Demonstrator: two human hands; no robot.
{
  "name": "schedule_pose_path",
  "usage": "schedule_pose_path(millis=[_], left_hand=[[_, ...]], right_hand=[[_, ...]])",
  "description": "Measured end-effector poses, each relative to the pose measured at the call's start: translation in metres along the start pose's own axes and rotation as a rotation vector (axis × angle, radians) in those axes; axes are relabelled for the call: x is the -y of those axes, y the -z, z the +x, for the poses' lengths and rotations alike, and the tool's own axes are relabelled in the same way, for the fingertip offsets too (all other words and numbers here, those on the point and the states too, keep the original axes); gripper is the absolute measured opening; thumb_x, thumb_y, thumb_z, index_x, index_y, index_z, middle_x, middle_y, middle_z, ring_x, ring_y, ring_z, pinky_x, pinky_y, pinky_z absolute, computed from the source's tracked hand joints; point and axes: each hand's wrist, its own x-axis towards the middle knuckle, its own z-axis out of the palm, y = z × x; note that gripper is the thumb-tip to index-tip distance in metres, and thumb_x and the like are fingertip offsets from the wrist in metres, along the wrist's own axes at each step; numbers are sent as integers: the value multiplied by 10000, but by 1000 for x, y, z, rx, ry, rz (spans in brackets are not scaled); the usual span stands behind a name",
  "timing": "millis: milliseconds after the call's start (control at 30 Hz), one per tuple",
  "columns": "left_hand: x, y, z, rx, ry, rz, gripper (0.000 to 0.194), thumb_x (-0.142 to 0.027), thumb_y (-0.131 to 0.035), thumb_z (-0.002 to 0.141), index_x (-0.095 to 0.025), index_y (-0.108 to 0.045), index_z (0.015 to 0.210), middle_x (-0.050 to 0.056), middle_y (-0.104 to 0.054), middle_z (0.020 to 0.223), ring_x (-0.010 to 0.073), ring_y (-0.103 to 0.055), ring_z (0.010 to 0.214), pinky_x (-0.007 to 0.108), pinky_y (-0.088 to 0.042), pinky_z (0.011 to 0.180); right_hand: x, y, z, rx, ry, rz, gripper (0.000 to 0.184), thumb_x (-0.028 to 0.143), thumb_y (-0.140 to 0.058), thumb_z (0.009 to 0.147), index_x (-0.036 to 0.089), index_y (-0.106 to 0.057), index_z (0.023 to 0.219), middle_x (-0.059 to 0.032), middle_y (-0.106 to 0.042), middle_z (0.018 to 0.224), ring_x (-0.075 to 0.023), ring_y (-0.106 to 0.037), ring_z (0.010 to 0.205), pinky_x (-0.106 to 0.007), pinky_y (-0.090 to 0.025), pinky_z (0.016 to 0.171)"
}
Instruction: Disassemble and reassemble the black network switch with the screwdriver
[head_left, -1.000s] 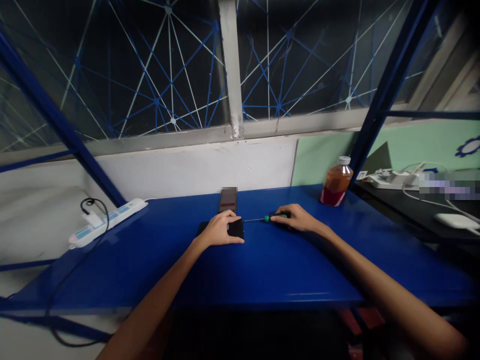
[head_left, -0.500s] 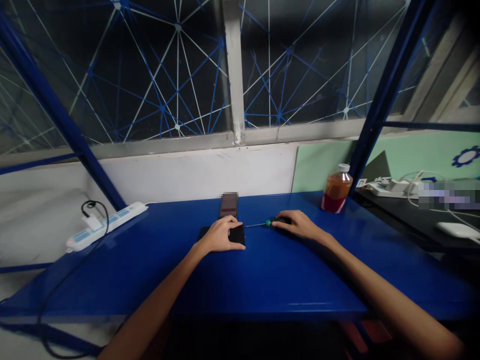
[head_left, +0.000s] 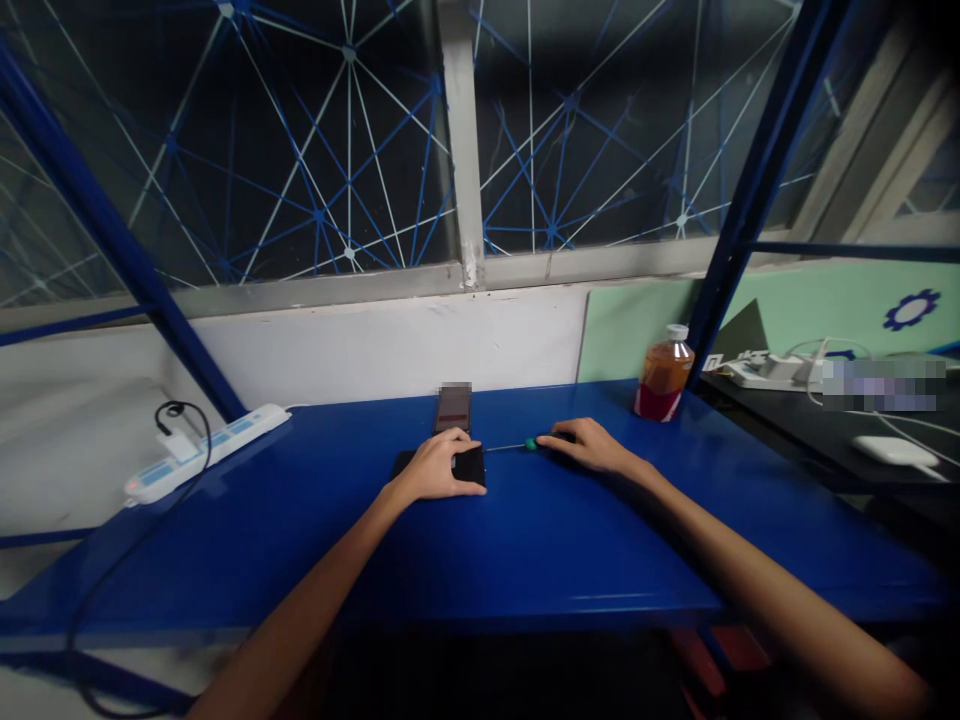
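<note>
Both forearms bare, no sleeves in view up to the frame edge. Left hand (head_left: 439, 467) and right hand (head_left: 592, 446): no gloves, no rings, no watch or wristband visible. Nails short as far as can be told; lighting dim, finer detail unclear.

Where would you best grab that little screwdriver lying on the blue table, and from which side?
Probably by its thick dark handle, from above and from the right. The screwdriver lies flat on the blue table, its thin metal shaft pointing left toward the black device under the left hand. The handle end is to the right, where the right hand already rests on it.
</note>
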Motion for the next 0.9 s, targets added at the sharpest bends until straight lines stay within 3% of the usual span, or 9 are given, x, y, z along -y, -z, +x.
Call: schedule_pose_path(millis=[67, 133, 300, 533, 733, 900], left_hand=[[1, -1, 0, -5, -6, -2, 777, -676, -689, 636, -228, -576, 1260, 97, -553, 1175, 295, -557, 1037, 407, -489, 831], [3, -2, 0, -7, -11, -8, 777, -675, -691, 635, -229, -577, 1262, 95, -554, 1172, 290, -560, 1032, 405, -487, 834], [4, -3, 0, -5, -5, -29, 779, -680, -697, 622, -236, -589, 1253, 94, -554, 1172, 288, -562, 1031, 389, -492, 820], [3, -2, 1, -6, -10, -33, 770, -666, -706, 623, -237, -594, 1251, 96, -557, 1172, 291, -563, 1034, 410, -476, 850], [3, 0, 0, 0, -10, -41, 766, -669, -697, 631, -226, -595, 1248, 92, -563, 1161, 288, -561, 1042, 407, -477, 862], [3, 2, -1, 3, 9, -22, 789, -683, -693, 624, -222, -588, 1255, 97, -562, 1170, 291, -560, 1039, 409, -483, 849]], right_hand=[[2, -2, 1, -21, -4, -68, 520, 600, -373, 898, 192, -546, 625, 2, -520, 568, -137, -470, 537, -273, -314, 547], [2, -4, 1, -47, -27, -71, 489, 594, -365, 903, 197, -559, 693, 11, -518, 575, -139, -475, 546, -270, -311, 550], [-3, -5, 1, -25, -11, 38, 441, 603, -630, 732, 201, -562, 900, 30, -557, 672, -136, -481, 589, -243, -329, 540], [-3, 0, 1, 20, 8, -56, 459, 639, -513, 810, 216, -676, 876, -12, -617, 691, -156, -518, 597, -269, -337, 560], [4, -6, 3, 37, -64, -33, 573, 654, -350, 878, 195, -592, 635, 8, -494, 543, -129, -451, 511, -259, -304, 505], [2, -7, 4, 7, -43, 91, 448, 611, -600, 757, 189, -590, 908, 41, -505, 584, -113, -424, 511, -231, -279, 476]])
